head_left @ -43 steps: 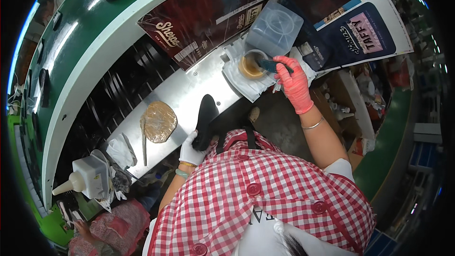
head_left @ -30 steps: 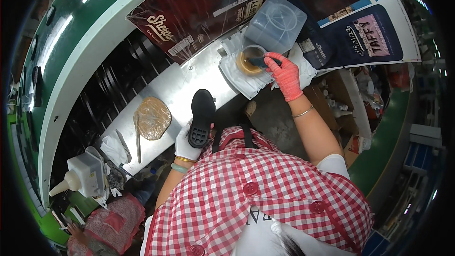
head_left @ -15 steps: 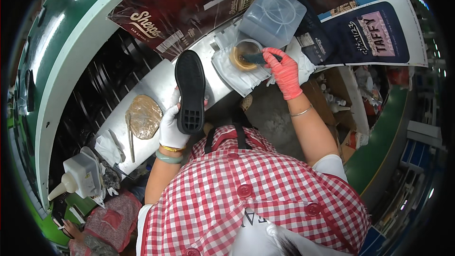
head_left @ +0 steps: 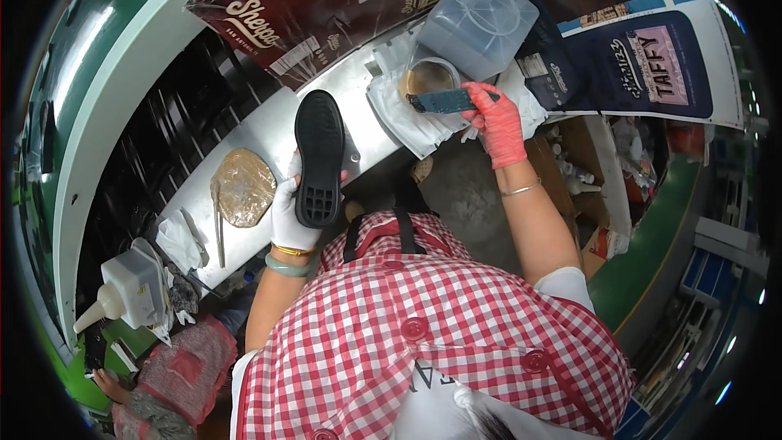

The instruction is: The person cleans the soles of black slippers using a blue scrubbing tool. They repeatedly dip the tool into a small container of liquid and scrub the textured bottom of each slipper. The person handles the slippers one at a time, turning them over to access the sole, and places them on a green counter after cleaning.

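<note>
My left hand [head_left: 289, 218], in a white glove, grips a black shoe sole [head_left: 319, 151] by its lower end. The sole stands upright, and a grid of square hollows shows near its heel. In a coral-red glove, my right hand [head_left: 498, 124] is closed on a flat, dark blue-grey brush [head_left: 450, 101]. The brush lies level, its dark tip pointing left at the near edge of a clear cup [head_left: 444, 62] with amber stuff inside. Whether the tip touches the cup, I cannot tell.
A translucent plastic tub [head_left: 481, 20] stands behind the cup, with white cloths [head_left: 415, 126] around it. On the metal bench [head_left: 269, 126] are a plastic-wrapped brown disc [head_left: 246, 187] and a thin stick [head_left: 218, 224]. A white bottle [head_left: 130, 289] and another person [head_left: 183, 371] are at lower left.
The brush has come up out of the cup toward me, and its flat side shows now. My left hand and the sole have shifted slightly left.
</note>
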The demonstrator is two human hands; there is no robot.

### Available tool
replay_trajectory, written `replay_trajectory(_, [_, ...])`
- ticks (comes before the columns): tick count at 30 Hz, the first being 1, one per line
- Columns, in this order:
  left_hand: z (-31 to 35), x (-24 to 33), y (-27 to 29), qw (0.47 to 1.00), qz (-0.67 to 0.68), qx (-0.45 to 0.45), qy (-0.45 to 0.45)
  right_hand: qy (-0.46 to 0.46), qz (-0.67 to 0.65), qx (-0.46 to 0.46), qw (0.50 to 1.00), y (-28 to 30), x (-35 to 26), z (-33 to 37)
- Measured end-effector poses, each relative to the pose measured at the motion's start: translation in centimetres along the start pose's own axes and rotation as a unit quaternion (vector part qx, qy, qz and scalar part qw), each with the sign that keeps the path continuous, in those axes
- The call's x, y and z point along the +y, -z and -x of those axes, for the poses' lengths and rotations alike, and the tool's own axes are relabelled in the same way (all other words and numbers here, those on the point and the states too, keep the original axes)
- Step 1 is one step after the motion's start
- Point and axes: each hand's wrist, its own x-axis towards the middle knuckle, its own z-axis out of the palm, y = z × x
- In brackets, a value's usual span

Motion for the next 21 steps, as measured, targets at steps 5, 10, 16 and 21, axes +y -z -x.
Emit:
replay_trajectory(5, [0.8,0.4,-1.2,0.999,0.023,0.036,-0.012,-0.011,-0.128,-0.094,0.987,-6.6,-2.6,6.1])
replay_trajectory(10, [2.0,1.1,-2.5,0.998,0.059,0.003,-0.010,0.023,-0.066,-0.119,0.991,-12.9,-5.6,10.9])
replay_trajectory(16, [3.3,1.8,-2.4,0.995,0.037,-0.091,-0.022,0.039,-0.031,-0.107,0.993,-14.9,-5.7,12.0])
replay_trajectory(21, [3.9,2.2,-3.1,0.994,0.027,-0.103,-0.036,0.029,-0.006,-0.119,0.992,-15.3,-6.1,13.0])
